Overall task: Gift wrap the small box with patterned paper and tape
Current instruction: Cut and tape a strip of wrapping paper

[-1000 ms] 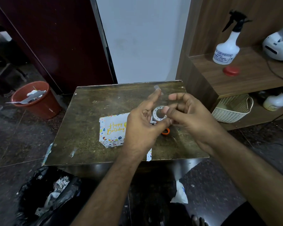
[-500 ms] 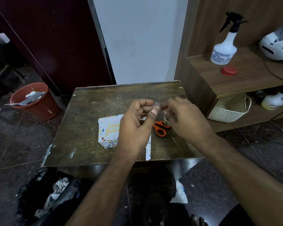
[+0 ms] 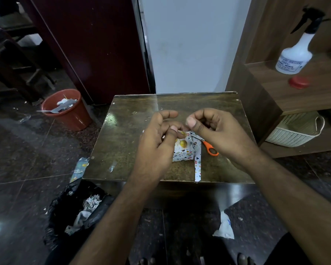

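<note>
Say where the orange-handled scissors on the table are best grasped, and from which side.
Take the orange-handled scissors by the handle loop, coming from the near right. That loop lies flat and bare on the table, pointing toward the table's near edge, while the blade end is hidden under the right hand, beside the wrapped box.

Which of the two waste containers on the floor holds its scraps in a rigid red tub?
The red bucket standing left of the table; the other, nearer the person, is a soft black bag.

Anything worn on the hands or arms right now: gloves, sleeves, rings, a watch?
Nothing visible. The left hand and right hand are bare, without gloves or rings. Both forearms are uncovered to the frame edge, with no sleeves, watch or bands.
</note>
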`<state>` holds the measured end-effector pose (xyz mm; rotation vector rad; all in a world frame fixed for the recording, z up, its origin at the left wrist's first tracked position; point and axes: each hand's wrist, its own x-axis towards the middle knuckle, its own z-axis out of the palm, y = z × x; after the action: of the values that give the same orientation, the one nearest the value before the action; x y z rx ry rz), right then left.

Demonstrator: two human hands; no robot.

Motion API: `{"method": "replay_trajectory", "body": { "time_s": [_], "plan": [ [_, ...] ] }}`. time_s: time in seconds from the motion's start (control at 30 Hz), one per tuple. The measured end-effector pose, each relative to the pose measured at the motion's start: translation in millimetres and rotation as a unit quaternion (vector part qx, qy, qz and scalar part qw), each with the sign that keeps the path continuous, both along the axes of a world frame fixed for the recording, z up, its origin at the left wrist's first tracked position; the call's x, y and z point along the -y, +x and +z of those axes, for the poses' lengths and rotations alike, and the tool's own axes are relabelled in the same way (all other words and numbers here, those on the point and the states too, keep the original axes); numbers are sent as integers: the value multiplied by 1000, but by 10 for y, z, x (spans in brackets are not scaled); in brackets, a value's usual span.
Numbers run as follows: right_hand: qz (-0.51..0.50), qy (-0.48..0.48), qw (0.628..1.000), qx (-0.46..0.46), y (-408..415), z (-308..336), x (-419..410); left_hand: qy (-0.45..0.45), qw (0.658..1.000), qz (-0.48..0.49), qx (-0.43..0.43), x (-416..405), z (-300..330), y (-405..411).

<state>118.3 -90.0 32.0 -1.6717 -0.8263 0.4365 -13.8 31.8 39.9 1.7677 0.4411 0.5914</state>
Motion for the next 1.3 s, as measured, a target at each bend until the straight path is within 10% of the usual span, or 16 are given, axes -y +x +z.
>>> {"method": "replay_trajectory", "body": {
  "time_s": [0.33,0.63,1.3],
  "plan": [
    [-25,-23,998,54,-92,-25,-147,113,992,32,-49,-139,20,-133],
    [0,-73,993,-98,-31,-125,155,330,917,-38,-222,-142,-89,-15],
    [-9,-200,974,111,-23,-162,98,263,948,-18,-177,-222,-256,75]
  ]
}}
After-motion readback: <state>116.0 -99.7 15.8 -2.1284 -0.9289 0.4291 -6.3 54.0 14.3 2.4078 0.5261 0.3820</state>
